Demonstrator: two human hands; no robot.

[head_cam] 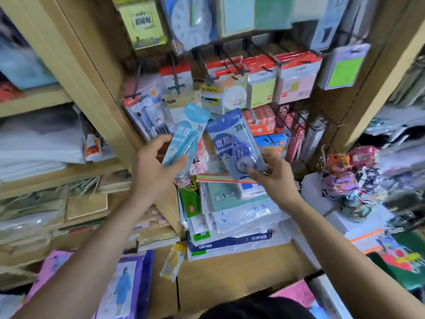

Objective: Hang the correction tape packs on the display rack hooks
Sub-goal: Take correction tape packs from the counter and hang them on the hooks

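Note:
My left hand [153,168] grips the lower end of a light blue correction tape pack [187,137], tilted with its top to the upper right. My right hand [274,174] pinches the bottom of a darker blue correction tape pack [232,143] marked 30m, its top leaning left. Both packs hang in the air in front of the display rack, whose black hooks [232,65] stick out above them and carry red-topped sticky note packs [296,77]. A yellow correction tape pack [173,261] lies on the cardboard box below.
Wooden shelf posts [92,72] flank the rack. Pen packs [147,116] hang at the left, orange packs [262,123] behind my right-hand pack. Stacked paper goods and a plastic Deli bag [234,240] lie below. Folded fabric items [347,171] sit at the right, a glue bottle [92,146] at the left.

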